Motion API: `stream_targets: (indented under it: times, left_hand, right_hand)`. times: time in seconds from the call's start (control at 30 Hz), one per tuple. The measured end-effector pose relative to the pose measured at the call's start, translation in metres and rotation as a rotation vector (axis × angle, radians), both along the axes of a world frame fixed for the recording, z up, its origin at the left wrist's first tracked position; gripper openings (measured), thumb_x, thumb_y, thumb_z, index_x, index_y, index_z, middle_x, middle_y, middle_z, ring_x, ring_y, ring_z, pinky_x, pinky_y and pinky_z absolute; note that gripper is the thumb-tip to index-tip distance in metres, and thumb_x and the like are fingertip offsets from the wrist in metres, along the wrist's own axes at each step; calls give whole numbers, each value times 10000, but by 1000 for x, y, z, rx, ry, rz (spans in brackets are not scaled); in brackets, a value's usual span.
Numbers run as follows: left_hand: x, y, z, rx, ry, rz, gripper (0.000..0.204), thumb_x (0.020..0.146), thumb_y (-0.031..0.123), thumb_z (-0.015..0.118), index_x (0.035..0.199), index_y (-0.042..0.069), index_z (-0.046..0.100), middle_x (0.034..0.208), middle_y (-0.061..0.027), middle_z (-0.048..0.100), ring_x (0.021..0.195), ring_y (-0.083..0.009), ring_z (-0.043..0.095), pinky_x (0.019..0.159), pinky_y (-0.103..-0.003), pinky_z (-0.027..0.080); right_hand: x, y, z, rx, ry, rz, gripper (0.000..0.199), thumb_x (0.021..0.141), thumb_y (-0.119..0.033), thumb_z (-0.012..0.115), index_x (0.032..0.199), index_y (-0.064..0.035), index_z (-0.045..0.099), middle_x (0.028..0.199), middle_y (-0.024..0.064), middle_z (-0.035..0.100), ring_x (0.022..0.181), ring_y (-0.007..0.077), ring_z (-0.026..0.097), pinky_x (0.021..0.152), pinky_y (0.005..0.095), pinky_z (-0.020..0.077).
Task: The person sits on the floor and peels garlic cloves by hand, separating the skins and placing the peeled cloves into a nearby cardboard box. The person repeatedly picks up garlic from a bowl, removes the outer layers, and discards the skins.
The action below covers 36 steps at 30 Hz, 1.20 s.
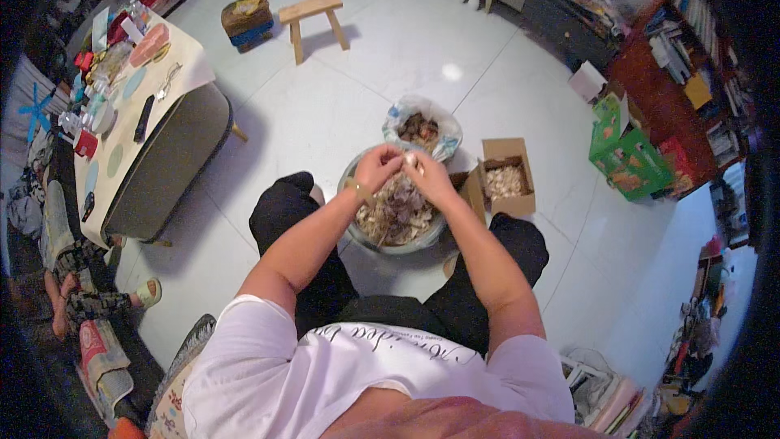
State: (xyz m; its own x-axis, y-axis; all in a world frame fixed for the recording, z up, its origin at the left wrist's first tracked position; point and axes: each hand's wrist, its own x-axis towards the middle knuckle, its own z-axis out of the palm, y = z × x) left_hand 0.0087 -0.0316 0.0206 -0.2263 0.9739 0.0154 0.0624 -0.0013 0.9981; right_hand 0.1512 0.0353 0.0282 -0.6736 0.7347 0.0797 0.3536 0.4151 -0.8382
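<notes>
My left hand [376, 167] and my right hand [428, 177] meet over a round metal bowl [367, 237] on the floor between my knees. Both pinch one small pale piece [409, 162] between their fingertips. The bowl holds a heap of pale and brownish peelings [400, 213]. A thin stick pokes out of the heap near my left wrist. My black-trousered legs sit on either side of the bowl.
Beyond the bowl lies a plastic bag [421, 125] of brown scraps. An open cardboard box [505, 177] with pale pieces stands to the right. A cluttered table [142, 138] is at left, a wooden stool [313, 19] far back, green boxes [626, 150] and shelves at right.
</notes>
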Motion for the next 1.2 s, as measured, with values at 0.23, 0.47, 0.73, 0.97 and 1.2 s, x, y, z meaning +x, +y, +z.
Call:
stream_targets:
  times: [0.23,0.47,0.73,0.97,1.2]
  left_hand:
    - [1,-1,5,-33,-47,-7,206,774,139,534,948,28,533,787,-16,563,656,-79,497,564,-212,412]
    - [-2,0,-8,-90,-278,-55,238,768,154,557,982,51,541,792,-12,558,653,-78,494,579,-200,410]
    - [10,-5,1,-309,-380,-53,262,784,193,552,998,45,519,836,-10,537,680,-80,507,596,-213,436]
    - [10,-2,-16,-142,-357,-64,230,779,185,554,960,44,538,818,-10,541,668,-66,491,558,-196,410]
    - [14,-3,-7,-154,-303,-7,234,764,177,566,944,40,509,814,-17,532,674,-78,499,578,-213,429]
  right_hand:
    - [4,3,-3,-167,175,123,293,814,-161,457,1056,4,473,784,8,507,668,88,459,596,228,383]
    - [6,-1,0,-284,192,135,253,790,-144,473,1003,-7,464,757,27,491,637,79,436,574,230,379]
    - [6,-4,-9,-65,42,-14,266,733,-181,515,936,-17,462,799,110,541,714,179,529,639,292,411]
    - [0,-8,-1,-28,-116,-62,318,708,-182,519,983,-31,462,835,151,545,752,230,542,675,307,416]
    - [2,-11,-11,13,49,-56,315,672,-176,541,944,-44,453,739,171,553,705,316,550,617,366,424]
